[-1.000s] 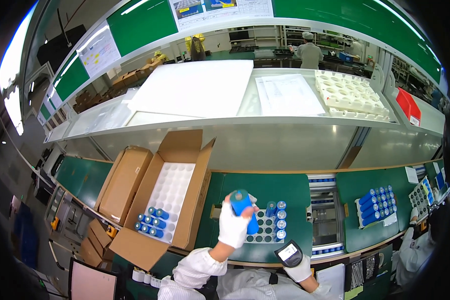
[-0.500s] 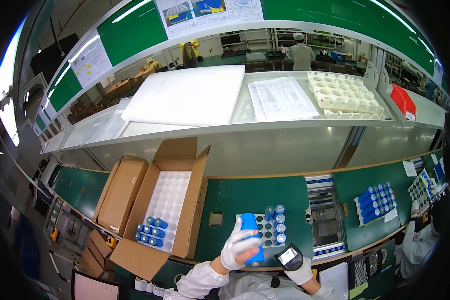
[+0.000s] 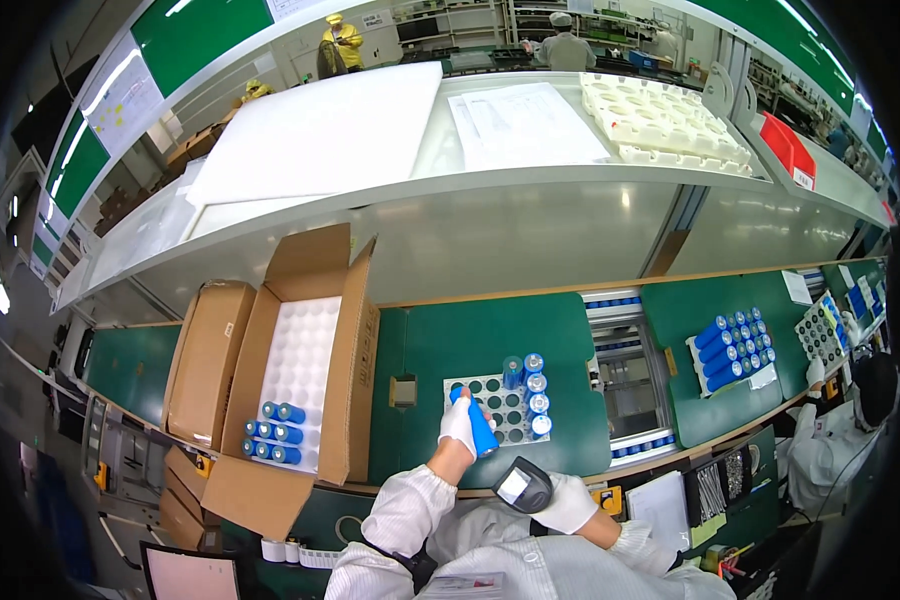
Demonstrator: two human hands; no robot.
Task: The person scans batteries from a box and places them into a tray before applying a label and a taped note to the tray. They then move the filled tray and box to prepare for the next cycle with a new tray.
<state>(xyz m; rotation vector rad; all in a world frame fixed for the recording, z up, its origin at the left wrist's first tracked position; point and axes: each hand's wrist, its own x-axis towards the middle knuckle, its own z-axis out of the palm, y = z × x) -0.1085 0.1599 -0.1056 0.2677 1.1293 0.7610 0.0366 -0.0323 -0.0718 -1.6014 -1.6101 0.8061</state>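
Observation:
My left hand (image 3: 456, 424), in a white glove with bare fingertips showing, is wrapped round a blue cylindrical battery cell (image 3: 482, 432). The cell is tilted, its lower end toward the right, over the front left part of a white holder tray (image 3: 491, 384) with round holes. Several blue cells (image 3: 537, 384) stand upright in the tray's right side. In my gloved right hand (image 3: 570, 503) is a black handheld scanner (image 3: 537, 487), its head pointing left, near the table's front edge and just below the held cell.
An open carton (image 3: 362, 380) at left holds white foam (image 3: 300, 340) and several blue cells (image 3: 277, 435); a closed carton (image 3: 210, 365) stands beside it. Rollers (image 3: 625, 370) run right of the tray. Another cell-filled tray (image 3: 735, 355) sits farther right, near a co-worker (image 3: 830, 440). A shelf (image 3: 400, 187) crosses above.
The view has tilted downward. My left hand has turned the cell from near upright to slanted. The scanner in my right hand has swung left, closer to the cell.

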